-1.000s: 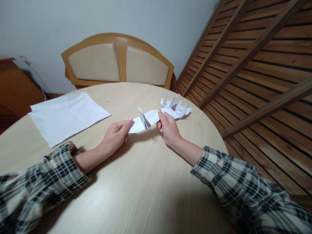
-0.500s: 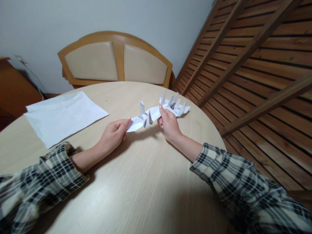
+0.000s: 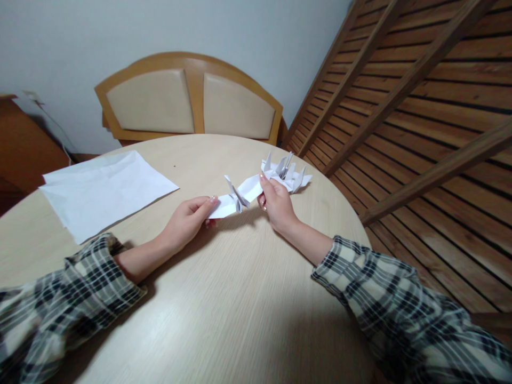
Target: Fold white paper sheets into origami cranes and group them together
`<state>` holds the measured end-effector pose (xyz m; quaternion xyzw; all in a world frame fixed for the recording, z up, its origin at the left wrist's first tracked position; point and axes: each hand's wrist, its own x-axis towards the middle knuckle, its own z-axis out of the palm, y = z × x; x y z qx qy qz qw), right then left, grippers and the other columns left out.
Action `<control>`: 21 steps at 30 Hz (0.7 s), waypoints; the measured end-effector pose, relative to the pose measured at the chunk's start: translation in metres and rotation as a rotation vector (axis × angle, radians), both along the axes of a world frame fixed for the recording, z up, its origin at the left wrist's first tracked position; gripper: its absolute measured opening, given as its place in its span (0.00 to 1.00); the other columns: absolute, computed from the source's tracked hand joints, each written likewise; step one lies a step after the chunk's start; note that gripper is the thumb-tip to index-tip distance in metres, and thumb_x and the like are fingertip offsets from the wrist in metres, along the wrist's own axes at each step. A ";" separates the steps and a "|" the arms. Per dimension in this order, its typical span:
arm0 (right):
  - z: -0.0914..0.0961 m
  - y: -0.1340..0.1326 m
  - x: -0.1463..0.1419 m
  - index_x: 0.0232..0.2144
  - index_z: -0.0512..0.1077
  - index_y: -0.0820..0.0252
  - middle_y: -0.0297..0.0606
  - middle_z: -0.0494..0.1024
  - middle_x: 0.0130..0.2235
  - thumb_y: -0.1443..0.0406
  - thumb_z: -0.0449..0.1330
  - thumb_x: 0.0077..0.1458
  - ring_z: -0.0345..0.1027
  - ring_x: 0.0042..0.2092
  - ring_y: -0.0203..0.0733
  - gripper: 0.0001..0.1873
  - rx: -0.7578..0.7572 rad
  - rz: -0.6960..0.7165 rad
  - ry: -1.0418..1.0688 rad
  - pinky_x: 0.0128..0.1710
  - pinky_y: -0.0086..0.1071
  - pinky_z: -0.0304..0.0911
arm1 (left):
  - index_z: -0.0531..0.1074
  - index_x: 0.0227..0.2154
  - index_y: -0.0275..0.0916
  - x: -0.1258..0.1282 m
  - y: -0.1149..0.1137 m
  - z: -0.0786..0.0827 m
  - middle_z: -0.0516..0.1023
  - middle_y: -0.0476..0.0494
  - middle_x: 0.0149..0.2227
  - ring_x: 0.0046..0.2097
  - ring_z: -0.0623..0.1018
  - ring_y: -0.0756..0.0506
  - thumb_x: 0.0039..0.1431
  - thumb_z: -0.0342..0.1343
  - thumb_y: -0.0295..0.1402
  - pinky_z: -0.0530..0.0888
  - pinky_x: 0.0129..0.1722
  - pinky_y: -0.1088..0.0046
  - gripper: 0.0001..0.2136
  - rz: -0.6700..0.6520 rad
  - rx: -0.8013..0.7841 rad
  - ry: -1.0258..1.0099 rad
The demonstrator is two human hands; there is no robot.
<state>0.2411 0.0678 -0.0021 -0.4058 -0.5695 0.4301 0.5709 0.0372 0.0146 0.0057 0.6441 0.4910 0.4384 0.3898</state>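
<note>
Head view: closed hands (image 3: 186,220) pinch paper crane (image 3: 239,201) wings; table edge (image 3: 192,136) beyond, wide tabletop (image 3: 224,298) between forearms (image 3: 149,258).

Reads as a home or lodging room, perhaps a bedroom. Padded, wood-framed headboard (image 3: 198,101), or similar, against pale wall (image 3: 240,29) beyond the fingers (image 3: 205,206); wall socket (image 3: 32,96) and brown furniture (image 3: 26,141) far left of them; slatted timber (image 3: 404,114) to their right; round wood-grain table (image 3: 240,298) beneath.

Passage was open over the table (image 3: 240,298) at lower centre, between the sleeves (image 3: 106,274). Left hand (image 3: 190,218), crane (image 3: 237,200) and right hand (image 3: 277,205) barred mid-frame. More cranes (image 3: 296,183) obstructed right of centre; sheets (image 3: 110,192) lay flat at left.
</note>
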 end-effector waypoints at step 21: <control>-0.006 -0.018 -0.011 0.23 0.70 0.60 0.29 0.69 0.21 0.50 0.64 0.54 0.60 0.21 0.29 0.20 -0.187 0.333 -0.087 0.19 0.25 0.54 | 0.76 0.26 0.38 0.001 0.007 -0.001 0.76 0.45 0.25 0.24 0.70 0.50 0.61 0.56 0.43 0.65 0.23 0.75 0.14 -0.040 -0.257 -0.264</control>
